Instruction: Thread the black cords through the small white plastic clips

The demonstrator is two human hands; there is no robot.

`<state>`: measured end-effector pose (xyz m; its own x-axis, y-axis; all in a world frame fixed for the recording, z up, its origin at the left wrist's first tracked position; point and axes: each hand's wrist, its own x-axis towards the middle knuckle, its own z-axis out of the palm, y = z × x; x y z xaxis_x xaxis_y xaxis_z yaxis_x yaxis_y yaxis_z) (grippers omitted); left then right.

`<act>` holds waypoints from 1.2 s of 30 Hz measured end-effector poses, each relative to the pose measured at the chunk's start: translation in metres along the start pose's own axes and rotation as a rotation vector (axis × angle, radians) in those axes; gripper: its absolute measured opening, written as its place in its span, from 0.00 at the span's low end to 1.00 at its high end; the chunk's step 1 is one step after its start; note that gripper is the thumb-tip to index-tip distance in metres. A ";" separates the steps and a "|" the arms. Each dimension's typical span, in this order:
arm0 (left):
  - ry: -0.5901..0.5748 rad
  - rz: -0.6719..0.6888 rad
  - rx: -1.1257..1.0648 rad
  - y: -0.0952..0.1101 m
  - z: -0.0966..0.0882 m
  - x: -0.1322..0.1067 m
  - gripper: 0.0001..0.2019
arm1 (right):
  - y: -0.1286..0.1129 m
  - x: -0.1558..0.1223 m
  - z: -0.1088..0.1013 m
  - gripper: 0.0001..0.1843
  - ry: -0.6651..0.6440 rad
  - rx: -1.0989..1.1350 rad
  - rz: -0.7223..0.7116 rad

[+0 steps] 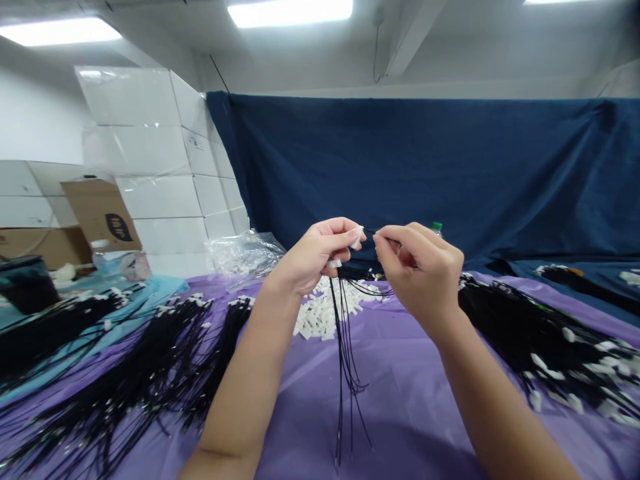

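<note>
My left hand point(330, 250) is closed, pinching a small white plastic connector point(357, 237) between thumb and forefinger. Lower in the same hand sits another white piece point(333, 264), and several thin black wires point(344, 333) hang down below it. My right hand point(423, 263), its fingertips pressed together, grips a thin black wire point(369, 231) whose end meets the connector. Whether the wire end is inside the connector is too small to tell. Behind the hands, a pile of loose white connectors point(320, 313) lies on the purple cloth point(400, 387).
Bundles of black wires with white ends lie at left point(150, 360) and right point(530, 333). White boxes point(145, 147) are stacked at back left beside clear plastic wrap point(245, 253). A dark cup point(27, 283) stands far left. A blue curtain point(400, 160) hangs behind.
</note>
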<state>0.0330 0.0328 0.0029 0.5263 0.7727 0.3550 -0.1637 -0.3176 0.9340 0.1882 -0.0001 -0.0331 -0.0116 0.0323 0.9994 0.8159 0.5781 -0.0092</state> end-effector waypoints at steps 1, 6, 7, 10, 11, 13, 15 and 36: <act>-0.001 0.000 0.000 0.000 0.000 0.000 0.09 | 0.000 0.000 0.000 0.08 0.003 0.003 -0.002; -0.018 -0.005 -0.007 0.000 0.000 0.000 0.09 | -0.002 0.000 0.000 0.09 0.011 -0.014 -0.007; -0.020 -0.007 -0.010 0.000 0.000 0.000 0.09 | -0.002 0.000 0.000 0.09 0.012 -0.019 -0.007; -0.025 -0.014 -0.030 0.000 0.000 0.001 0.09 | -0.002 0.000 0.000 0.08 0.006 -0.021 -0.005; -0.025 -0.017 -0.037 0.000 0.000 0.001 0.09 | -0.002 0.000 0.000 0.08 0.001 -0.021 -0.001; -0.016 -0.017 -0.058 -0.001 0.000 0.002 0.09 | -0.002 0.000 0.000 0.06 -0.005 -0.034 0.008; 0.015 -0.012 -0.085 -0.001 0.000 0.003 0.09 | -0.003 0.001 -0.001 0.06 0.012 -0.084 0.007; 0.264 0.044 -0.267 -0.003 -0.006 0.010 0.06 | -0.012 -0.014 0.009 0.07 -0.506 0.199 0.179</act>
<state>0.0333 0.0450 0.0036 0.2864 0.8874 0.3612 -0.4118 -0.2264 0.8827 0.1733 -0.0005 -0.0474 -0.1988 0.5017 0.8419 0.7070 0.6683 -0.2313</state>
